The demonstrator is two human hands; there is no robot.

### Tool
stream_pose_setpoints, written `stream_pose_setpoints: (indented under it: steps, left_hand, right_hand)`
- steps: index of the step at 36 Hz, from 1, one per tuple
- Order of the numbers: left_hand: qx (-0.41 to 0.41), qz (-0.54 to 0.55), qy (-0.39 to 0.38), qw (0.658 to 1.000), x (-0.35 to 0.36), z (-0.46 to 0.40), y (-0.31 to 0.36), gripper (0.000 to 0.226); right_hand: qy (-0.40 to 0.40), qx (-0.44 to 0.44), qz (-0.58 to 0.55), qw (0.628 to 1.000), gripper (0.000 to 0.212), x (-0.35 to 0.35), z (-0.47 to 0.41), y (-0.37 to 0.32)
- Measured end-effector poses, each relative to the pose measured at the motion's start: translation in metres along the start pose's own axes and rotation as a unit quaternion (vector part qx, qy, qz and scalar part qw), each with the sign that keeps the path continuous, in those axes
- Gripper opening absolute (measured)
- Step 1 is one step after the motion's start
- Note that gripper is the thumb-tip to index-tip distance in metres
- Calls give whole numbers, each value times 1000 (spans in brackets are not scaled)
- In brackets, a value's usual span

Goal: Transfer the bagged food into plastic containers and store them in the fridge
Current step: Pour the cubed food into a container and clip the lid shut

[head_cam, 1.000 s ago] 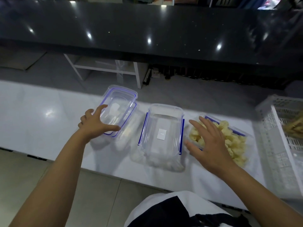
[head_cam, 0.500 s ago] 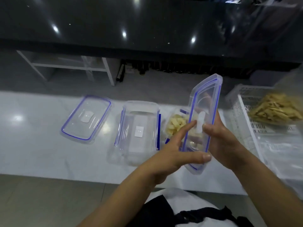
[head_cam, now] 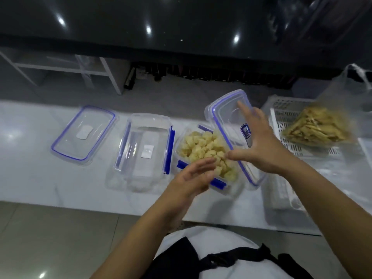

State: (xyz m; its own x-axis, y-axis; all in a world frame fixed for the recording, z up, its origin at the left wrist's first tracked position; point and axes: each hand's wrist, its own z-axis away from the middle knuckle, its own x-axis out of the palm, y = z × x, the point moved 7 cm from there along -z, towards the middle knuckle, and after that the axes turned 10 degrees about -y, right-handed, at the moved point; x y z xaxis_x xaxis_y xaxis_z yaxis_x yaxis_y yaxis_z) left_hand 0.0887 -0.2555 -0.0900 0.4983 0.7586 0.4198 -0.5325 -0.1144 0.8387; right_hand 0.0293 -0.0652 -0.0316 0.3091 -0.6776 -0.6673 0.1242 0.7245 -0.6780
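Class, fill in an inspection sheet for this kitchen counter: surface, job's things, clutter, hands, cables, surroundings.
Surface: white counter, glossy.
Job's things: filled container of pale chunks, uncovered; tilted lid over its right side; empty container; spare lid lying flat at left; bagged food in white basket.
Clutter: nothing seen.
Hands: right hand against tilted lid, fingers spread; left hand open at the filled container's near edge.
Cables: nothing seen.
Surroundings: dark worktop beyond; white rack beneath.

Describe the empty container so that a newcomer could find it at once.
On the white counter, three clear plastic pieces lie in a row. The empty container is the middle one, between a flat lid and a food-filled container. Only it is deep and empty.
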Motion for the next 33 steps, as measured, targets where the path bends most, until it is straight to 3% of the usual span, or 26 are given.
stream_pose_setpoints:
  steps: [2,4,8,14,19,28,33]
  left_hand:
    - [-12,55,109,993,-17,5,-14,28]
    - [-29,69,185,980,-28,10,-29,23]
    - [-44,91,241,965,-27,13,-46,30]
    - [-46,224,245,942,-13,-4,-63,52]
    - [-45,312,245,917,-11,-24,-69,33]
    - [-47,290,268,918,-15,-31,-85,29]
    - [-13,273,282,920,-17,-31,-88,44]
  right_hand:
    - [-32,45,96,994,123,3,-5,17]
    - [-62,56,185,979,123,14,-8,30]
    - [-81,23,260,962,124,40,-15,39]
    - [-96,-6,299,949,126,57,-36,31]
    - [-130,0,330,935,124,68,-43,32]
    - [-131,12,345,929,124,67,-35,40]
    - [-125,30,352,927,126,74,-24,50]
